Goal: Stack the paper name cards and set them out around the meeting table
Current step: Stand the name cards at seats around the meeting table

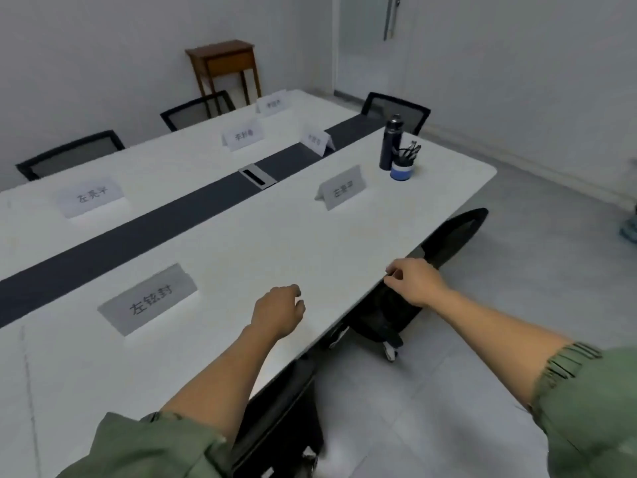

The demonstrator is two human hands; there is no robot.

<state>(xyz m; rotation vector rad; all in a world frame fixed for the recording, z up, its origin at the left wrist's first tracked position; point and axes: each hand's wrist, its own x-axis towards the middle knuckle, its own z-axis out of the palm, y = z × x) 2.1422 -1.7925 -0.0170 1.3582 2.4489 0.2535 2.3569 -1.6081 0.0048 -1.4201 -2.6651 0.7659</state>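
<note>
Several folded paper name cards stand on the long white meeting table [275,243]. The nearest name card [148,300] is left of my hands. A second name card [342,188] stands further along the near side. More cards stand beyond the dark centre strip [138,232]: a left card [91,196], a middle card [244,135] and a far card [272,103]; one small card [316,141] sits on the strip. My left hand [277,310] hovers over the table, loosely curled and holding nothing. My right hand [415,281] hangs at the table's near edge, fingers loosely curled, empty.
A dark bottle [390,143] and a pen cup [403,163] stand near the far right corner. Black office chairs are tucked in: one chair [444,243] under my right hand, another chair [275,419] below me, more chairs [69,153] opposite. A wooden side table [224,63] stands at the wall.
</note>
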